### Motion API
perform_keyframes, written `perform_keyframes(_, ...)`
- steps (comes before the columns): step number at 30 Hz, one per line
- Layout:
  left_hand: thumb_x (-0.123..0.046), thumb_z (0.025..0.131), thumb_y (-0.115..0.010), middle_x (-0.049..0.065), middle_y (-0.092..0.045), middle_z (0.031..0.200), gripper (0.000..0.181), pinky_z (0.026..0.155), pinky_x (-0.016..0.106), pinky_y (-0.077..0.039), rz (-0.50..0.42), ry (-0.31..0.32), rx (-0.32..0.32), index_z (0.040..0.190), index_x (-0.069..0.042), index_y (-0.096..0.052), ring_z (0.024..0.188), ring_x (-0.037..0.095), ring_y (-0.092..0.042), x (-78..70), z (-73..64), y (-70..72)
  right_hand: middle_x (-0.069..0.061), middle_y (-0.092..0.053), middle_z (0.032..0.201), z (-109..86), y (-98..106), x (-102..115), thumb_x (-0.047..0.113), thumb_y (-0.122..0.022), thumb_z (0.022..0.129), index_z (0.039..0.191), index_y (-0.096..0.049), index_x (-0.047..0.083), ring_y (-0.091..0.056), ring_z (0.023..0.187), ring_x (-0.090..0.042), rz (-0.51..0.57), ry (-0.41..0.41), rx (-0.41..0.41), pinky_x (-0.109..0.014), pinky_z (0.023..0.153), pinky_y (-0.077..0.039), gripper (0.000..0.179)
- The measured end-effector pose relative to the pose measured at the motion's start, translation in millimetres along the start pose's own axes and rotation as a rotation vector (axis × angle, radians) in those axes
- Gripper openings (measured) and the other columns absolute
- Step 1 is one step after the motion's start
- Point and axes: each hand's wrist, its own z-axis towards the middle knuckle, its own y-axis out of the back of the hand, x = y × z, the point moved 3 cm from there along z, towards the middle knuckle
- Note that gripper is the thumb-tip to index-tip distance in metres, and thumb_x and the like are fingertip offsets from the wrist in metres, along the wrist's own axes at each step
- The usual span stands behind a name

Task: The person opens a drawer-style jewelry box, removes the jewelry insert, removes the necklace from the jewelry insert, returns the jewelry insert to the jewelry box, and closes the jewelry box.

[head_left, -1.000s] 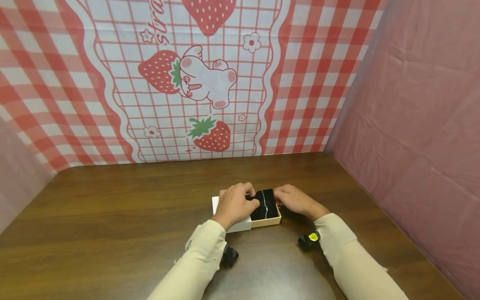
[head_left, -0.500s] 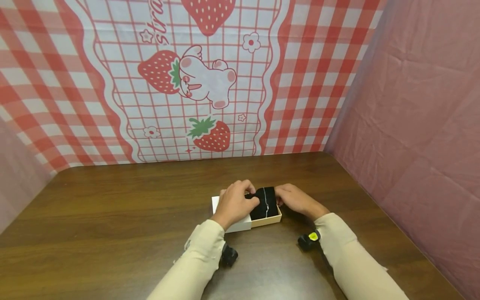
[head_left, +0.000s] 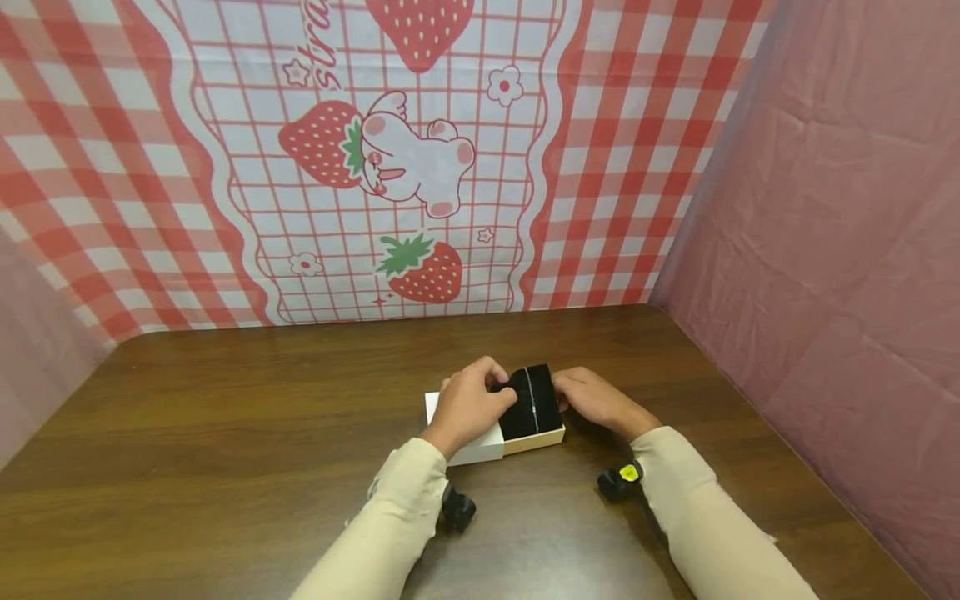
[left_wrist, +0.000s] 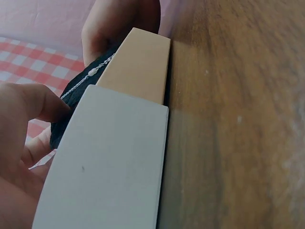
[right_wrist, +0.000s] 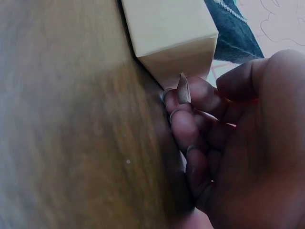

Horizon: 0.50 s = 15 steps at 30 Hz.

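In the head view, a white box sleeve lies on the table with its tan drawer partly slid out to the right. A black cushion sits tilted in the drawer, its far edge raised, and a thin silver bracelet runs across it. My left hand reaches over the sleeve and pinches the cushion's left edge between thumb and fingers. My right hand is at the drawer's right end, fingers bent, beside a small tan pull tab. Whether it grips tab or drawer is unclear.
The brown wooden table spreads around the box. Behind it hangs a red-and-white checked strawberry cloth, with a pink cloth along the right side. A small black wrist camera sits under each sleeve.
The black cushion has risen and tilted up at its far edge, carrying the bracelet with it. My left hand has shifted slightly upward with it; the right hand has barely moved.
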Motion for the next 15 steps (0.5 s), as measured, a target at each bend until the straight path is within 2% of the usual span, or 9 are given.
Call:
perform_keyframes(7, -0.025, 0.081, -0.073, -0.004, -0.067, 0.09, 0.014, 0.08, 0.039, -0.048, -0.056, 0.045, -0.026, 0.091, -0.019, -0.065, 0.084, 0.017, -0.061, -0.5, -0.5, 2.9, -0.003, -0.058, 0.071, 0.1, 1.5, -2.2, 0.006, -0.041, 0.097, 0.072, -0.06, 0.008, -0.056, 0.07, -0.019, -0.007, 0.023, -0.014, -0.03, 0.068, -0.046, 0.031)
perform_keyframes(15, -0.023, 0.082, -0.071, -0.003, -0.065, 0.084, 0.011, 0.077, 0.036, -0.048, -0.136, 0.088, -0.061, 0.088, -0.015, -0.065, 0.081, 0.017, -0.06, 0.6, -0.8, 4.5, -0.002, -0.056, 0.069, 1.6, 1.2, -2.5, 0.006, -0.04, 0.096, 0.071, -0.057, 0.009, -0.055, 0.067, -0.019, -0.014, 0.031, -0.023, -0.031, 0.066, -0.045, 0.03)
